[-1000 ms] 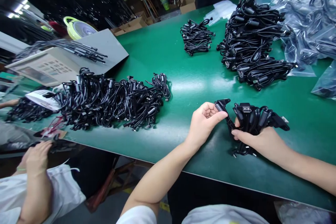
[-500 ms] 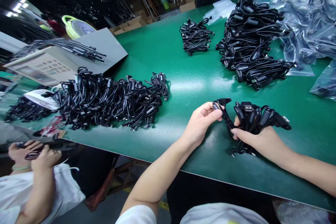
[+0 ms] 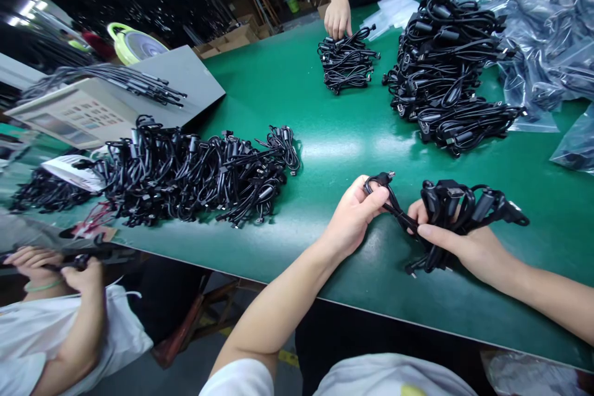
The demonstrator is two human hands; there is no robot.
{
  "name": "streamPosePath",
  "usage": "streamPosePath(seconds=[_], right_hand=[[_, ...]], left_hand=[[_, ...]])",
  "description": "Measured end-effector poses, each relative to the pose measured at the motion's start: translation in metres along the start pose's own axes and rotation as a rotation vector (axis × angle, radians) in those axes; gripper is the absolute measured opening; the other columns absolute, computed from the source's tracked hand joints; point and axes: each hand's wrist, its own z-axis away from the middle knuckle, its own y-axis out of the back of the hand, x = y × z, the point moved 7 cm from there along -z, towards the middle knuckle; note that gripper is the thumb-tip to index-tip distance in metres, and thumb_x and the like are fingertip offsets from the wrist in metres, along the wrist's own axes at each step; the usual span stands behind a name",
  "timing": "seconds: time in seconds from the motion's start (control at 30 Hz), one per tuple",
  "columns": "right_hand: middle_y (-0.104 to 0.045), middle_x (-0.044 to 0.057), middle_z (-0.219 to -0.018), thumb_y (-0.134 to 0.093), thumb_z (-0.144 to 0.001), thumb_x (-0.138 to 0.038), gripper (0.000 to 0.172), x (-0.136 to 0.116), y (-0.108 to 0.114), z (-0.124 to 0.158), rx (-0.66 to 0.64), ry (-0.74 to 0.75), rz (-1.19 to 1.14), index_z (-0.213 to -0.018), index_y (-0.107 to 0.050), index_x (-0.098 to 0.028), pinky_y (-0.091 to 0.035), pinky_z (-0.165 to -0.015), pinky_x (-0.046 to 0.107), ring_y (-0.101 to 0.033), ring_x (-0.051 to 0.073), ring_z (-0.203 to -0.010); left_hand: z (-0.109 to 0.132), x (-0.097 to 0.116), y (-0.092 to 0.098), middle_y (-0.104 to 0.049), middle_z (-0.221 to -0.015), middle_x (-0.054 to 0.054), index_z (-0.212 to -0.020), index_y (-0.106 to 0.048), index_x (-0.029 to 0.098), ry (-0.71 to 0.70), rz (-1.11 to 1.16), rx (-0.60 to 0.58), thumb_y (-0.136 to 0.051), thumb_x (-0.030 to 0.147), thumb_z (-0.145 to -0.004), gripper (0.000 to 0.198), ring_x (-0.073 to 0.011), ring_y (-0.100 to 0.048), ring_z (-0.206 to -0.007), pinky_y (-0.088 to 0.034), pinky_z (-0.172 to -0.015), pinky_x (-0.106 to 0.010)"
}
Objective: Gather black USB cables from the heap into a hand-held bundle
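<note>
My left hand pinches one end of a black coiled cable, just above the green table. That cable runs rightward to my right hand, whose thumb and fingers are closed round a bunch of black cables. Connector ends stick out at the top and right of the bunch, and thin plug tips hang below it. Most of the right fingers are hidden behind the cables.
A long pile of coiled cables covers the table's left part. Beyond my hands lie a large stack and a smaller one, which a co-worker's hand touches. Plastic bags lie far right. Another person's hands work at left.
The cable end in my left hand has turned, its plug now pointing up and right. The bunch shifted slightly right. A co-worker's hand has appeared at the small stack.
</note>
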Motion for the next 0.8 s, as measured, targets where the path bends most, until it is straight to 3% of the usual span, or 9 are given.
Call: streamPosePath(seconds=[0.13,0.23,0.3,0.47,0.6,0.8], right_hand=[[-0.068,0.001,-0.121,-0.072,-0.088,-0.040,0.018,0.005,0.004,-0.005,-0.018,-0.029,-0.148,-0.084,-0.064,-0.025,-0.044,-0.106,0.040,-0.062,0.026,-0.116],[-0.074,0.004,-0.111,-0.076,-0.083,-0.043,0.021,0.009,0.000,-0.004,-0.093,-0.123,-0.075,-0.086,-0.068,-0.023,-0.046,-0.103,0.047,-0.067,0.030,-0.109],[-0.075,0.005,-0.102,-0.078,-0.078,-0.043,0.025,0.009,0.000,-0.002,-0.066,-0.162,0.003,-0.090,-0.070,-0.023,-0.047,-0.101,0.050,-0.068,0.032,-0.104],[-0.075,0.006,-0.105,-0.077,-0.076,-0.044,0.028,0.008,0.001,0.005,0.030,-0.178,-0.010,-0.094,-0.070,-0.024,-0.048,-0.101,0.050,-0.068,0.032,-0.106],[-0.074,0.005,-0.106,-0.079,-0.075,-0.047,0.031,0.008,0.001,0.006,0.028,-0.160,0.003,-0.095,-0.069,-0.024,-0.048,-0.102,0.050,-0.067,0.033,-0.109],[-0.072,0.004,-0.102,-0.078,-0.079,-0.047,0.029,0.008,-0.002,0.006,-0.072,-0.122,-0.027,-0.091,-0.067,-0.024,-0.049,-0.101,0.048,-0.067,0.031,-0.104]], left_hand=[[-0.002,0.005,-0.001,-0.056,-0.089,0.002,-0.107,-0.053,0.026,-0.049,-0.021,-0.041,-0.080,0.039,-0.078,0.042,-0.0115,-0.058,-0.079,-0.051,-0.084,-0.030],[0.000,0.005,-0.005,-0.058,-0.094,-0.001,-0.119,-0.054,0.029,-0.064,-0.109,-0.148,-0.076,0.048,-0.080,0.049,-0.0144,-0.059,-0.083,-0.052,-0.085,-0.032],[0.002,0.009,-0.006,-0.059,-0.095,-0.001,-0.118,-0.057,0.028,-0.128,-0.207,-0.194,-0.077,0.052,-0.078,0.050,-0.0150,-0.058,-0.085,-0.051,-0.083,-0.030],[0.003,0.023,0.000,-0.063,-0.115,-0.005,-0.115,-0.067,0.026,-0.349,-0.463,-0.107,-0.068,0.041,-0.089,0.030,-0.0166,-0.060,-0.103,-0.047,-0.096,-0.030],[-0.001,0.016,0.000,-0.064,-0.125,-0.005,-0.125,-0.066,0.030,-0.278,-0.435,-0.147,-0.058,0.042,-0.095,0.033,-0.0186,-0.063,-0.108,-0.047,-0.102,-0.035],[-0.002,0.006,-0.001,-0.067,-0.116,-0.005,-0.122,-0.069,0.029,-0.173,-0.224,-0.168,-0.060,0.041,-0.094,0.031,-0.0186,-0.062,-0.108,-0.049,-0.102,-0.035]])
